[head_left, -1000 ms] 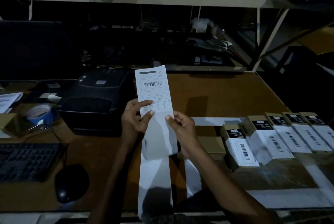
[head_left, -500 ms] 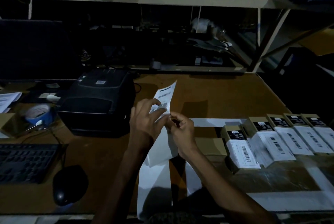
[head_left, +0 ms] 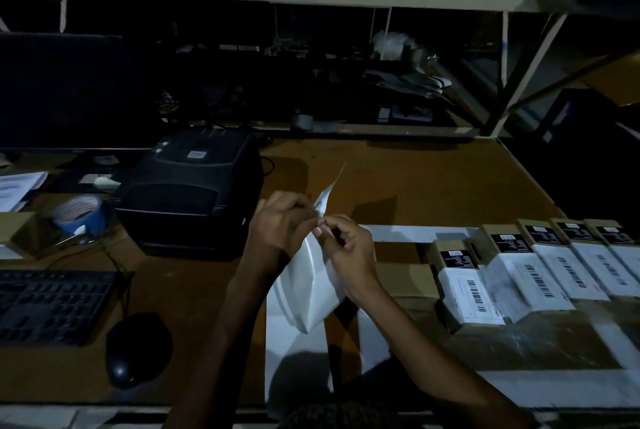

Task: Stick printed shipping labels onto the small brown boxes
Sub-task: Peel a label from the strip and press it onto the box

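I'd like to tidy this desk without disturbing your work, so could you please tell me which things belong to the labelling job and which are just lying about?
In use:
- label strip, pinched by the left hand and right hand
- labelled brown boxes
- unlabelled brown box
- label printer

Lying about:
- blue tape roll
- keyboard
- mouse
- papers

The brown table (head_left: 398,179) bears a printer (head_left: 194,193), keyboard (head_left: 52,304), mouse (head_left: 136,349) and labelled boxes (head_left: 540,266).
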Demonstrator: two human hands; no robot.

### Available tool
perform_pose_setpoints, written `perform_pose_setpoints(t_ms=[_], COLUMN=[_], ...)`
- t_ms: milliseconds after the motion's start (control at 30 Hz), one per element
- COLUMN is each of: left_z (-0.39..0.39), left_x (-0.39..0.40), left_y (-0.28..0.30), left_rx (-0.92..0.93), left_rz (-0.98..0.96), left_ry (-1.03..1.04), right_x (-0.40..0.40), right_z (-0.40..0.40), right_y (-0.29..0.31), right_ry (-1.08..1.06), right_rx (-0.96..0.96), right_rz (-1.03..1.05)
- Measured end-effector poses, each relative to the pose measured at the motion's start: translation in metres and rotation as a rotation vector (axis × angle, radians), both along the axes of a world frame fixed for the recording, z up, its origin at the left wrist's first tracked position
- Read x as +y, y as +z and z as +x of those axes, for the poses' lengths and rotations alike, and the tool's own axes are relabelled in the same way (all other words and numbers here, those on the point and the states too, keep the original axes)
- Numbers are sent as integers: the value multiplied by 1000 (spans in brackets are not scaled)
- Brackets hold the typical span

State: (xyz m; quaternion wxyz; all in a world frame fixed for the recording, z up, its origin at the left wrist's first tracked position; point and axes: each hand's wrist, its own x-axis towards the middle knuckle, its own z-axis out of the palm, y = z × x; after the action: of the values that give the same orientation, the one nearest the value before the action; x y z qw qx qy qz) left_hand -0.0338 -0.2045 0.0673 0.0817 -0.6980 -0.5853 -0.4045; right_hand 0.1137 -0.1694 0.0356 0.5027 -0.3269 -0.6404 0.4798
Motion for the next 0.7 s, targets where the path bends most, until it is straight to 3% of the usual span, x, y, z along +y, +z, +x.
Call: perform_pose_setpoints(t_ms=[200,433,700], left_z=[-6,-19,-60], left_x=[5,16,46], left_y=[6,37,93], left_rx=[-172,-399,-391], left_rz=[-47,18,100], left_ry=[-28,214,457], right_x=[-2,2,13], right_z=[0,-4,-6], right_y=[-1,-8,-10], right_ry=[1,-56,-164], right_rx=[11,-15,-27], right_rz=[-96,-238,-241])
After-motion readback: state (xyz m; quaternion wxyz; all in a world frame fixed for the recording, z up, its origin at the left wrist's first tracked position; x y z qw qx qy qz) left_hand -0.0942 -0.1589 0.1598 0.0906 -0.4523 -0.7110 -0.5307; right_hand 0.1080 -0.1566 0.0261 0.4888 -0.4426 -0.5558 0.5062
